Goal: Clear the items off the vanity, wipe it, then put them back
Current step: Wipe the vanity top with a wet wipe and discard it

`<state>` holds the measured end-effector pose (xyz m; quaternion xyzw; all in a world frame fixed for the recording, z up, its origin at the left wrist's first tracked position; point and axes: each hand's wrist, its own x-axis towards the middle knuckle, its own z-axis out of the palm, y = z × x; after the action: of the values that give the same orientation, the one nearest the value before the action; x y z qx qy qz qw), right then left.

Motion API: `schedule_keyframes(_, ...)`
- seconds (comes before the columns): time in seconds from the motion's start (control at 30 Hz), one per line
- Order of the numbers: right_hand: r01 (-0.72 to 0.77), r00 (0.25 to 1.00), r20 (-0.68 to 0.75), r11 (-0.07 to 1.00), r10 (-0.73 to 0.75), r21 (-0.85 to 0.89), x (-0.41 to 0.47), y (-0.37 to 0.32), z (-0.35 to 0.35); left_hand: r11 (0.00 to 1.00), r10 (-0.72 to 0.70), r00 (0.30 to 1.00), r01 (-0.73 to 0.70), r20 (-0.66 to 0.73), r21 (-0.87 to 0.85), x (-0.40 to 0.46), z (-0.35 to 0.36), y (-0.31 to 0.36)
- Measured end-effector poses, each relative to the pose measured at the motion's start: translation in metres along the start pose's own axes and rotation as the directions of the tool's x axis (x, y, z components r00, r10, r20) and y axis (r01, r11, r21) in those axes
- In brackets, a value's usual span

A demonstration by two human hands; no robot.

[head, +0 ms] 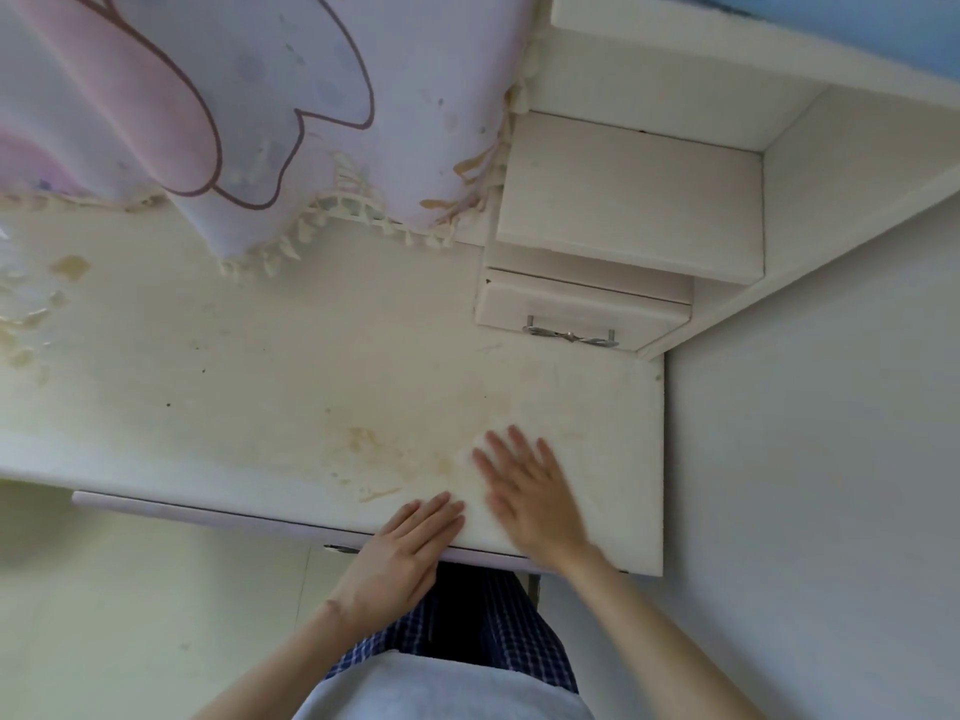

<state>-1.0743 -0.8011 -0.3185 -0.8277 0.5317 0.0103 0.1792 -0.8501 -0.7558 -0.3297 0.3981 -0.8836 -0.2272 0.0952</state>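
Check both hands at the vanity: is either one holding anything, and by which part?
Nothing is gripped. The right hand presses flat, fingers straight, on a white cloth on the vanity top. The left hand rests open at the front edge.

Stained cream vanity top [291, 366] bears a fringed pastel cloth [270, 122] at its back.

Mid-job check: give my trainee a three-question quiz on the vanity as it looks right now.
1. True or false: the right hand lies flat with straight fingers on the vanity top.
2. Where does the left hand rest? A) front edge of the vanity B) drawer handle C) patterned cloth
3. What marks the surface near the hands?

Key: 1 true; 2 A; 3 yellowish stains.
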Motion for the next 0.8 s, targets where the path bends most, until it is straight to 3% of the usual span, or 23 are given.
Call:
schedule_keyframes(0.13, 0.133, 0.989, 0.068, 0.991, -0.134, 0.021, 0.063, -0.019, -0.014, 1.000, 0.010, 1.000, -0.010, 0.008, 0.011, 0.002, -0.004, -0.001)
schedule_keyframes(0.27, 0.111, 0.992, 0.067, 0.994, -0.109, -0.016, 0.089, 0.033, -0.037, 0.999, 0.025, 1.000, -0.025, 0.020, 0.038, 0.001, -0.005, -0.003)
schedule_keyframes(0.37, 0.172, 0.983, 0.087, 0.979, -0.164, -0.106, 0.076, 0.068, -0.048, 1.000, 0.017, 1.000, -0.017, -0.006, 0.020, 0.001, -0.007, 0.001)
schedule_keyframes(0.47, 0.290, 0.950, 0.169, 0.943, -0.263, -0.162, 0.053, 0.080, -0.043, 0.990, -0.134, 0.983, 0.137, -0.123, 0.018, -0.002, -0.019, 0.003)
schedule_keyframes(0.53, 0.412, 0.903, 0.207, 0.896, -0.377, -0.165, 0.041, 0.070, -0.034, 0.934, -0.343, 0.908, 0.358, -0.240, 0.019, -0.008, -0.030, 0.000)
schedule_keyframes(0.63, 0.558, 0.821, 0.231, 0.820, -0.522, -0.130, 0.028, 0.029, -0.012, 0.717, -0.666, 0.678, 0.696, -0.311, -0.017, -0.026, -0.038, -0.006)
schedule_keyframes(0.73, 0.658, 0.739, 0.252, 0.750, -0.625, -0.066, 0.043, -0.030, 0.007, 0.513, -0.828, 0.482, 0.858, -0.285, -0.039, -0.038, -0.028, -0.010)
schedule_keyframes(0.8, 0.695, 0.700, 0.268, 0.717, -0.662, -0.042, 0.073, -0.069, 0.012, 0.448, -0.869, 0.422, 0.893, -0.256, -0.048, -0.043, -0.019, -0.011)
